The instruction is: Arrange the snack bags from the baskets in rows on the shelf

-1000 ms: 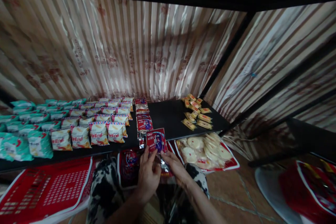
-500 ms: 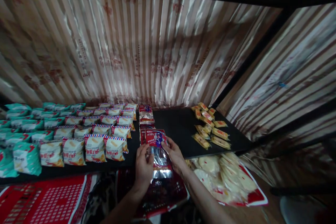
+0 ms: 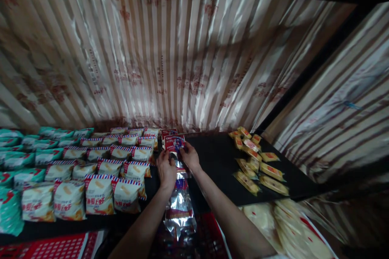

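Note:
Both my hands reach over the black shelf, one on each side of a dark red snack packet with a blue figure on it. My left hand, fingers curled, grips the left edge. On the opposite edge, my right hand is closed, its thumb over the front. Behind this packet, another red packet lies at the back of the shelf. Shiny silver-and-red packets run in a line from under my hands toward me; where one ends and another begins I cannot tell.
Rows of white shrimp-snack bags and teal bags stand on the left. Small yellow packets lie loosely on the right. Below the shelf are a red basket and bagged pale round items. A striped sheet hangs behind.
Both hands have moved forward, carrying the red packet deeper over the shelf toward the one at the back. The view has shifted closer, and more silver packets show below my hands.

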`<control>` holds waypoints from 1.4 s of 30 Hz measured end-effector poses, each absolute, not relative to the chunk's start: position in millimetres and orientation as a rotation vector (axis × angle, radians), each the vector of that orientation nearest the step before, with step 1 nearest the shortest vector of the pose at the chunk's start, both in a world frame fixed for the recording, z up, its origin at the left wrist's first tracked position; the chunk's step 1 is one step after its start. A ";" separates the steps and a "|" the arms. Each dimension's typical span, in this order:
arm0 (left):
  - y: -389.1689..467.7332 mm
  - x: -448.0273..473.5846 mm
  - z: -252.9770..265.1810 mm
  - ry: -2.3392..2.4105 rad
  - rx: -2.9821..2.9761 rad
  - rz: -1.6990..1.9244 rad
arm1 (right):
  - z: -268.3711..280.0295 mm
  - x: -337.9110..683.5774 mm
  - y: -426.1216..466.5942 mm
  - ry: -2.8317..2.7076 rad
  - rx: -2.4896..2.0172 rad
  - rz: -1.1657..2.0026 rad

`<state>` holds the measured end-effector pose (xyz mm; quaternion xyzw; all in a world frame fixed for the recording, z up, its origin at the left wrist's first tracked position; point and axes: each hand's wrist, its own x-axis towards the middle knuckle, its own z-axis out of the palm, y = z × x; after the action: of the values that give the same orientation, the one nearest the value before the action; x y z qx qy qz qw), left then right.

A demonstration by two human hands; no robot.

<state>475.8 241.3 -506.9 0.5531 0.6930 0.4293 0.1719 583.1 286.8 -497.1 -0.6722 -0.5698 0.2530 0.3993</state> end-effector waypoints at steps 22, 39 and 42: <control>247.6 470.1 -524.2 2.103 1.722 0.941 | -533.5 570.5 290.9 -1.620 -1.860 0.488; 230.6 467.7 -524.3 2.112 1.766 0.953 | -530.4 574.8 274.4 -1.545 -1.773 0.468; 204.1 465.8 -519.8 1.909 1.803 1.209 | -526.5 580.3 252.0 -1.446 -1.733 0.474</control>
<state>465.8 204.1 -519.8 0.6188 0.6553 0.4148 0.1251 580.3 252.0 -526.5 -0.6869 -0.5729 0.1878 0.4057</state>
